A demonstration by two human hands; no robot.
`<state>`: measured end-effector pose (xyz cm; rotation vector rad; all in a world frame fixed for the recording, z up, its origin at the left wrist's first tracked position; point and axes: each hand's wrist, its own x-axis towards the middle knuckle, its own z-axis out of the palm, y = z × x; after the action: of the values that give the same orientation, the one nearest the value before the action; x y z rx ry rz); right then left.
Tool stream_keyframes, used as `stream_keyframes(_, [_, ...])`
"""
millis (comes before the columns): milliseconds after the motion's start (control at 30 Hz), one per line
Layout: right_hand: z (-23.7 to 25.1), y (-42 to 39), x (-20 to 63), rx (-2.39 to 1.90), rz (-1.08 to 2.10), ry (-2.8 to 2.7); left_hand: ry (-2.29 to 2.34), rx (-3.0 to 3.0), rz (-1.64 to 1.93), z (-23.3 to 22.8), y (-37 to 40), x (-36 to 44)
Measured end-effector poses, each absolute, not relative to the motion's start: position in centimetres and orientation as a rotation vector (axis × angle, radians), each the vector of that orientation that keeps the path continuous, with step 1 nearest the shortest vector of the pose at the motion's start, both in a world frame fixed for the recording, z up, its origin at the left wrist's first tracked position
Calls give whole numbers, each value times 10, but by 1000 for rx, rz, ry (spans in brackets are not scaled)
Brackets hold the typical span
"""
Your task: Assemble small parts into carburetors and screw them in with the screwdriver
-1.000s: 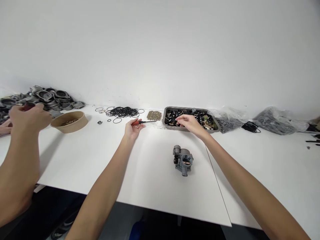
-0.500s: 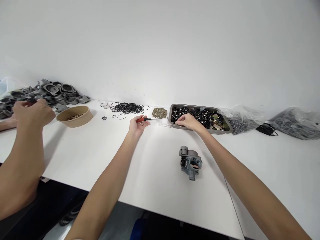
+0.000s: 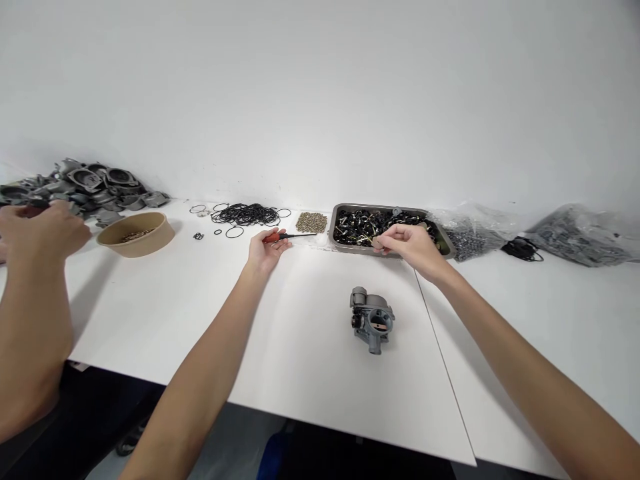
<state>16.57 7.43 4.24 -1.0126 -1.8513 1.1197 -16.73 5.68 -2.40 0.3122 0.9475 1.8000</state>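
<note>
My left hand point(image 3: 264, 252) is closed loosely around the red handle of a screwdriver point(image 3: 283, 236), whose dark shaft points right. My right hand point(image 3: 407, 247) pinches a small, flat, brownish part point(image 3: 377, 243) over the front edge of a metal tray point(image 3: 345, 248). Black and brass-coloured small parts point(image 3: 360, 223) are heaped in that tray. Nearer to me on the white table, a grey carburetor point(image 3: 373, 321) stands between my forearms, touched by neither hand.
Brass pieces point(image 3: 311, 222) and black rubber rings point(image 3: 247, 215) lie left of the tray. A tan bowl point(image 3: 160, 239) and grey castings point(image 3: 103, 187) are farther left, beside a co-worker's hand point(image 3: 47, 230). Plastic bags of parts point(image 3: 575, 233) lie at right.
My right hand has moved right and toward me, up from the tray's contents, with a small part showing in its fingertips. The left hand keeps the screwdriver. The view has shifted slightly.
</note>
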Motion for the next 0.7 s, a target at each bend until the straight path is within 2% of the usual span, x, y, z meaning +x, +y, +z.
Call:
stream_keyframes(133, [68, 49, 183, -857, 1459, -2027, 959, 320, 1805, -23, 56, -166])
stream_keyframes(200, [78, 42, 187, -831, 1525, -2150, 964, 323, 1805, -21, 54, -165])
stream_keyframes(533, [92, 34, 186, -795, 1290, -2590, 989, 351, 1797, -20, 54, -165])
stream_keyframes(700, [94, 35, 187, -778, 1355, -2572, 985, 368, 1785, -21, 56, -165])
